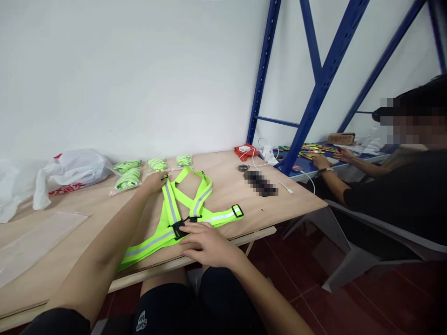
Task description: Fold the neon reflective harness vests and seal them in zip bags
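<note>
A neon-yellow reflective harness vest (pixel 170 202) with silver stripes lies spread on the wooden table, near its front edge. My left hand (pixel 153 183) reaches to its upper left and is closed on the shoulder strap by a small black slider. At the waist sits a black plastic buckle (pixel 179 229). My right hand (pixel 211 243) hovers at the buckle with fingers stretched out and apart, fingertips over or touching its right side. One belt end, carrying a black adjuster (pixel 237 211), points right. The other end runs left and is partly hidden behind my left forearm.
Several bagged folded vests (pixel 128 177) stand along the wall beside a white plastic bag (pixel 80 167). A clear empty sleeve (pixel 38 242) lies left. Cables and a power strip (pixel 244 149) are at the back right, near a blue rack post (pixel 296 125). A co-worker (pixel 394 186) sits right.
</note>
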`<state>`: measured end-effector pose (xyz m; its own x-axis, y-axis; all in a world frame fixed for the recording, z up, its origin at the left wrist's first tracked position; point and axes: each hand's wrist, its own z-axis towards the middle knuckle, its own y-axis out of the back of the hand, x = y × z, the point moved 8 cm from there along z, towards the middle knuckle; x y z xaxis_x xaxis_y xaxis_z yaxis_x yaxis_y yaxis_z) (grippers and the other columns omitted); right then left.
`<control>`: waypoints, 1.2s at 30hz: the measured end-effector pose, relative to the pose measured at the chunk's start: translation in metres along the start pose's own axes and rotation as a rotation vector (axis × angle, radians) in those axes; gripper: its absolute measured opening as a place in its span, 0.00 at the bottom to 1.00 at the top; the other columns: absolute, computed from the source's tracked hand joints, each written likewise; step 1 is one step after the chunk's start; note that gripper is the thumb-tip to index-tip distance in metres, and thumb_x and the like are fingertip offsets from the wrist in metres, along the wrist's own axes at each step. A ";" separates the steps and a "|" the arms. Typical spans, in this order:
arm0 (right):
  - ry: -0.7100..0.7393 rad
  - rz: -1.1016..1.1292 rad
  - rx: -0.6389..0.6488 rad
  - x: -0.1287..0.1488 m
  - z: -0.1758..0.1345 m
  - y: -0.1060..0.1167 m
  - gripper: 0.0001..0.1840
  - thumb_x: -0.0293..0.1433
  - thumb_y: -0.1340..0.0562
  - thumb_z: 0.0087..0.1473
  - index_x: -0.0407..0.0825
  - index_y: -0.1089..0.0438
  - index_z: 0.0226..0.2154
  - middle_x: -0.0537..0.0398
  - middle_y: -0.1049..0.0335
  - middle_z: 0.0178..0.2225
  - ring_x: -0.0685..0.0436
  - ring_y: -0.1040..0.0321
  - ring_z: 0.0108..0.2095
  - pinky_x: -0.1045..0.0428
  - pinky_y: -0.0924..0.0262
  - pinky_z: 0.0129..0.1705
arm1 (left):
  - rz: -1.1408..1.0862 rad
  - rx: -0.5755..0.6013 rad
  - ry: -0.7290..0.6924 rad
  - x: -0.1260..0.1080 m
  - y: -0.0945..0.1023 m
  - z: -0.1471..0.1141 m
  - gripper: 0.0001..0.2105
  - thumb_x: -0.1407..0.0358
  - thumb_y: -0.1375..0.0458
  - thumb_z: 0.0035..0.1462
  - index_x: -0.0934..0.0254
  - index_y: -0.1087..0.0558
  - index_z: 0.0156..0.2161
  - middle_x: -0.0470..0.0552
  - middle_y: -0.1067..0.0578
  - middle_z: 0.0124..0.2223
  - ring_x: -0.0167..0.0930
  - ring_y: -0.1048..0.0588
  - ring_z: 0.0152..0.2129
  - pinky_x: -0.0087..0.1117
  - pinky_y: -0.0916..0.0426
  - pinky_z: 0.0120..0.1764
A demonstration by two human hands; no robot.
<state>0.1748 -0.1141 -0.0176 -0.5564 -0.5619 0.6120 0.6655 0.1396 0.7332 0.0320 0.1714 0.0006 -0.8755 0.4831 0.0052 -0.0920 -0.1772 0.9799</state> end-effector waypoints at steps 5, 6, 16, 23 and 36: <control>-0.029 0.015 0.004 0.002 -0.001 0.002 0.15 0.34 0.37 0.59 0.54 0.23 0.49 0.55 0.35 0.63 0.44 0.44 0.66 0.46 0.54 0.67 | -0.047 0.028 -0.015 -0.014 0.006 0.020 0.20 0.66 0.48 0.62 0.70 0.30 0.58 0.62 0.23 0.54 0.45 0.25 0.49 0.39 0.30 0.47; -0.037 0.019 0.008 0.002 -0.001 0.002 0.15 0.34 0.37 0.59 0.54 0.23 0.48 0.55 0.35 0.63 0.44 0.44 0.66 0.46 0.54 0.67 | -0.051 0.021 -0.036 -0.024 0.011 0.028 0.21 0.66 0.48 0.62 0.71 0.30 0.58 0.62 0.25 0.56 0.44 0.26 0.50 0.40 0.31 0.50; -0.025 0.044 -0.001 0.001 -0.001 0.003 0.14 0.37 0.37 0.60 0.54 0.23 0.48 0.56 0.34 0.62 0.46 0.43 0.65 0.49 0.53 0.65 | 0.046 0.158 -0.236 -0.185 -0.008 0.088 0.21 0.57 0.44 0.60 0.62 0.26 0.55 0.59 0.24 0.55 0.44 0.28 0.54 0.44 0.34 0.55; -0.037 0.050 -0.005 -0.001 -0.001 0.002 0.13 0.36 0.36 0.60 0.55 0.23 0.48 0.57 0.34 0.62 0.46 0.43 0.65 0.49 0.53 0.65 | 0.173 0.317 -0.073 -0.160 -0.029 0.094 0.21 0.63 0.35 0.49 0.70 0.22 0.49 0.69 0.21 0.46 0.47 0.22 0.43 0.40 0.27 0.42; -0.039 0.036 0.000 -0.001 0.000 0.002 0.14 0.35 0.36 0.59 0.54 0.23 0.48 0.53 0.34 0.62 0.44 0.44 0.66 0.45 0.54 0.67 | 0.237 0.005 -0.148 -0.121 0.073 0.073 0.17 0.63 0.54 0.70 0.62 0.32 0.58 0.61 0.26 0.53 0.41 0.29 0.51 0.40 0.35 0.47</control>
<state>0.1766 -0.1134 -0.0164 -0.5514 -0.5243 0.6489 0.6852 0.1590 0.7108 0.1655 0.1622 0.0860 -0.7933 0.5489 0.2633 0.1098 -0.2965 0.9487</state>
